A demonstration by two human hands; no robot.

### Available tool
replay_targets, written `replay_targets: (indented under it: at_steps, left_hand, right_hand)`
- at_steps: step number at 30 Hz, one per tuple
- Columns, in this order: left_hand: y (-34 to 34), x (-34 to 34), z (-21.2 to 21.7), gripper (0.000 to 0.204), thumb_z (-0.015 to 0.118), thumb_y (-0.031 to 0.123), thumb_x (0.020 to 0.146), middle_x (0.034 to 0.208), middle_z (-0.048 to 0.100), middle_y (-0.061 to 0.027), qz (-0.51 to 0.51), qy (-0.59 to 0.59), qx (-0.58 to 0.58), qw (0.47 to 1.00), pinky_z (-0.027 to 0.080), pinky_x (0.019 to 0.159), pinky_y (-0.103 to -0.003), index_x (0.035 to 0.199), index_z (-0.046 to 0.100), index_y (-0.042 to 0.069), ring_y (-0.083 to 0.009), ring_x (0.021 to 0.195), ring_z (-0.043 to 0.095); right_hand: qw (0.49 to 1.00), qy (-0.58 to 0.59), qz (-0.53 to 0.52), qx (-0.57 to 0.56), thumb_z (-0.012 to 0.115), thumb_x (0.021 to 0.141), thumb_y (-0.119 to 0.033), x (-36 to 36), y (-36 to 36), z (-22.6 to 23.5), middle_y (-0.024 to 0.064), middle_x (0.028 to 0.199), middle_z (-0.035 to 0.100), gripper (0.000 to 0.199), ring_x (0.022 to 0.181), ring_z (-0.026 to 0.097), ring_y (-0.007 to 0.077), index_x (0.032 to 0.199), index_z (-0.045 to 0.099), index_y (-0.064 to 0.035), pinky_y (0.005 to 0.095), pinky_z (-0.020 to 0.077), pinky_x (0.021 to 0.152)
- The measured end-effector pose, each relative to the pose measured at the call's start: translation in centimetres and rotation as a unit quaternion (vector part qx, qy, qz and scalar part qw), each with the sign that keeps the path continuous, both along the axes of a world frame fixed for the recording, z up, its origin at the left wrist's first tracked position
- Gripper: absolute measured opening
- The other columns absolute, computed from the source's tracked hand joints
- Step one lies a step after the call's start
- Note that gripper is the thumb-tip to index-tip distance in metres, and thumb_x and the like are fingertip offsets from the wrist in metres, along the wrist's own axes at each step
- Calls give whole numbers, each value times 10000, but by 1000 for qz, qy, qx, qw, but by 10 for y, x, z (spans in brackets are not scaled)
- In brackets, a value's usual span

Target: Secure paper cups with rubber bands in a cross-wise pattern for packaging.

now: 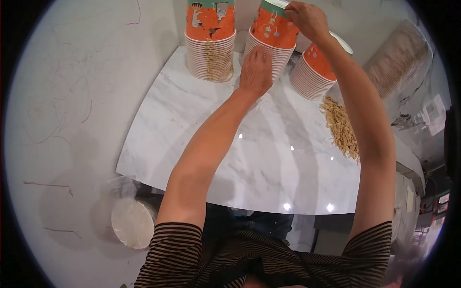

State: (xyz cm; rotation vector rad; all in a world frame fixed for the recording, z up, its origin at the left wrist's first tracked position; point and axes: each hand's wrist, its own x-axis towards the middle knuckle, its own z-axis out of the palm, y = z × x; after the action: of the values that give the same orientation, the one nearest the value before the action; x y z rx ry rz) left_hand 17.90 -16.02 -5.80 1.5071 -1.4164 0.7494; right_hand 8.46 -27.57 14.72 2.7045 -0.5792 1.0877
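Note:
Three upside-down stacks of paper cups, orange and green with cartoon figures, stand along the far side of the marbled table. My left hand (257, 72) presses its bent fingers against the white rims of the middle stack (282, 58). At that stack's upper end, the fingers of my right hand (308, 20) pinch the edge of the top paper cup (272, 26); their tips are partly hidden. My right forearm passes in front of the right stack (312, 77). A strip of tan crinkled strands (219, 60) runs down the left stack (196, 55).
A pile of tan crinkled strands (340, 126) lies on the white marbled table (192, 125) beside my right forearm. Behind it, a long stack in clear plastic (398, 60) leans at the right. A plastic-wrapped round white stack (133, 224) sits below the table's left corner, near the marked wall (62, 144).

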Motion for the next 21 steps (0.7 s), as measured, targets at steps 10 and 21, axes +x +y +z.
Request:
replay_targets:
  at_steps: [10, 21]
  left_hand:
    - [-13, -7, 4, 485, 628, -6, 821, 1338, 566, -210, 47, -10, 25, 999, 454, 1019, -503, 1304, 587, -34, -386, 1201, 561]
    - [-9, -13, 31, 365, 635, -16, 841, 1270, 552, -214, 55, 15, 143, 988, 546, 889, -516, 1201, 572, -13, -411, 1035, 620]
  right_hand:
    - [1000, -17, 12, 10, 690, 913, -204, 5, -12, 2, 151, 872, 778, 184, 811, 754, 335, 936, 795, -54, 440, 589, 772]
    - [994, -28, -8, 105, 709, 911, -165, 8, -30, 13, 94, 848, 795, 138, 784, 763, 222, 944, 812, -78, 371, 595, 756]
